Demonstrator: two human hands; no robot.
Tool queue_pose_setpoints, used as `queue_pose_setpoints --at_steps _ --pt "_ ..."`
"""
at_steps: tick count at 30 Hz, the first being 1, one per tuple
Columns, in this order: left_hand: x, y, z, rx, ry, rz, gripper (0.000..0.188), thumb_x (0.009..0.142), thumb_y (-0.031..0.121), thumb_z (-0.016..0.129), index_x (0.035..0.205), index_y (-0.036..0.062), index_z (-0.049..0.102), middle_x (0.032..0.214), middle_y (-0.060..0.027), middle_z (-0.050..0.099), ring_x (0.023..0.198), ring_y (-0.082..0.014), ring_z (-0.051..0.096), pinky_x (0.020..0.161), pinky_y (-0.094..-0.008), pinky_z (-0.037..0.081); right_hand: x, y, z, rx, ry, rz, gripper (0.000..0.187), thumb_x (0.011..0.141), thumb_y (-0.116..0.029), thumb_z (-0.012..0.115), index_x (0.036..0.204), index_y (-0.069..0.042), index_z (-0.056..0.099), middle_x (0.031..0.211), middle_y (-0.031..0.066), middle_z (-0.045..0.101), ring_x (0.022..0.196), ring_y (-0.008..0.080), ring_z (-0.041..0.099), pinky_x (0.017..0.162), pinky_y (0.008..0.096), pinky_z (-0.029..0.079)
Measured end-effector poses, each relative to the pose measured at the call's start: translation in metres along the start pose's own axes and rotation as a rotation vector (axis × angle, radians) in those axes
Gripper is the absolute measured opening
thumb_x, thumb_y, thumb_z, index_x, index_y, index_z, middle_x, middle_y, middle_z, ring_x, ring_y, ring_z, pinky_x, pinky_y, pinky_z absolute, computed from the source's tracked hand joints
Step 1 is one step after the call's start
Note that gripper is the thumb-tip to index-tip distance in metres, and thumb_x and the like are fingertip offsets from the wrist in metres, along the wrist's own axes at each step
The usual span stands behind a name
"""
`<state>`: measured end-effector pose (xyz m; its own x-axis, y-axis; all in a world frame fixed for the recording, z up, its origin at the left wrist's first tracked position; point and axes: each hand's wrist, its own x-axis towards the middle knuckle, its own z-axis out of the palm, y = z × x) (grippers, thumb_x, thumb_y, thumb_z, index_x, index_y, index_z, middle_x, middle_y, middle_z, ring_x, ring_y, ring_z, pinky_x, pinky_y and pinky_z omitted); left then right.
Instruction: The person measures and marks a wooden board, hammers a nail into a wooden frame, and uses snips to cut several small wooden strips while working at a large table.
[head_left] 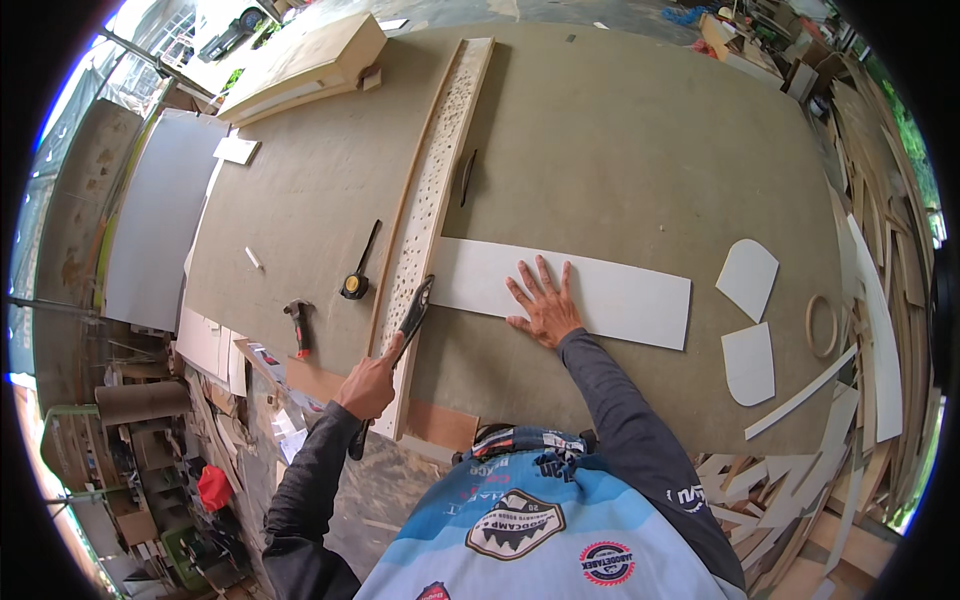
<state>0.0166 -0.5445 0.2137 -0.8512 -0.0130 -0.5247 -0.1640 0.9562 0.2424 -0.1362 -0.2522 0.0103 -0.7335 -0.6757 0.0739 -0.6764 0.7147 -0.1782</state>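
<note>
My left hand (pixel 368 388) is closed around a long dark hand tool, whose kind I cannot make out. The tool's black curved end (pixel 418 300) lies over the right edge of a long pale board (pixel 432 165) dotted with many holes or spots, close to the left end of a white rectangular panel (pixel 620 298). Its lower end sticks out below my fist. My right hand (pixel 547 308) rests flat on the panel, fingers spread. The panel extends rightward from the dotted board across a large brown worktable (pixel 620 150).
Left of the dotted board lie a tape measure (pixel 354 286) and a claw hammer (pixel 298 325). Two white cut pieces (pixel 748 278) and a wooden ring (pixel 822 326) are at the right. A wooden box (pixel 305 70) stands far left. Scrap strips (pixel 880 190) pile along the right side.
</note>
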Motion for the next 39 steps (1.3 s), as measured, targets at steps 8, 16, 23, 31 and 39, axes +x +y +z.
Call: queue_pose_setpoints --at_steps 8,16,23,31,39 --pt "0.027 -0.003 -0.006 -0.001 0.005 0.012 0.079 0.081 -0.001 0.047 0.156 0.0053 0.023 0.070 -0.0301 0.062 0.062 -0.0438 0.064 0.066 -0.0528 0.052 0.020 0.016 -0.004 -0.009 -0.004 0.006 0.077 0.095 -0.070 0.034 0.158 -0.027 0.029 0.167 0.0066 0.014 0.154 0.0355 0.003 0.116 0.0728 -0.001" --pt "0.053 0.001 -0.014 0.049 0.018 0.068 0.082 0.077 -0.002 0.049 0.155 -0.0014 0.023 0.072 -0.0282 0.064 0.060 -0.0426 0.065 0.068 -0.0514 0.053 0.036 0.029 -0.003 0.006 -0.004 0.021 0.077 0.094 -0.070 0.035 0.158 -0.027 0.028 0.168 0.0052 0.013 0.154 0.0349 0.002 0.118 0.0698 -0.003" --pt "0.069 0.002 -0.027 0.057 0.033 0.070 0.082 0.077 -0.002 0.049 0.155 0.0021 0.026 0.076 -0.0280 0.065 0.063 -0.0423 0.066 0.070 -0.0507 0.054 0.050 0.043 -0.001 0.006 -0.001 0.028 0.078 0.094 -0.072 0.034 0.158 -0.029 0.026 0.168 0.0041 0.013 0.154 0.0333 0.003 0.119 0.0676 -0.003" --pt "0.086 -0.001 -0.032 0.066 0.036 0.032 0.081 0.075 -0.003 0.049 0.154 0.0043 0.031 0.076 -0.0271 0.066 0.063 -0.0406 0.067 0.068 -0.0490 0.056 0.062 0.054 -0.003 -0.024 -0.020 0.033 0.079 0.093 -0.073 0.033 0.158 -0.029 0.026 0.168 0.0041 0.013 0.154 0.0337 0.003 0.120 0.0666 -0.003" --pt "0.093 0.012 -0.049 0.032 -0.016 -0.010 0.082 0.075 -0.004 0.049 0.155 0.0047 0.030 0.074 -0.0249 0.066 0.060 -0.0387 0.067 0.067 -0.0462 0.058 0.069 0.065 0.001 -0.003 0.007 0.026 0.079 0.093 -0.073 0.033 0.158 -0.029 0.027 0.168 0.0045 0.013 0.154 0.0337 0.003 0.120 0.0666 -0.003"
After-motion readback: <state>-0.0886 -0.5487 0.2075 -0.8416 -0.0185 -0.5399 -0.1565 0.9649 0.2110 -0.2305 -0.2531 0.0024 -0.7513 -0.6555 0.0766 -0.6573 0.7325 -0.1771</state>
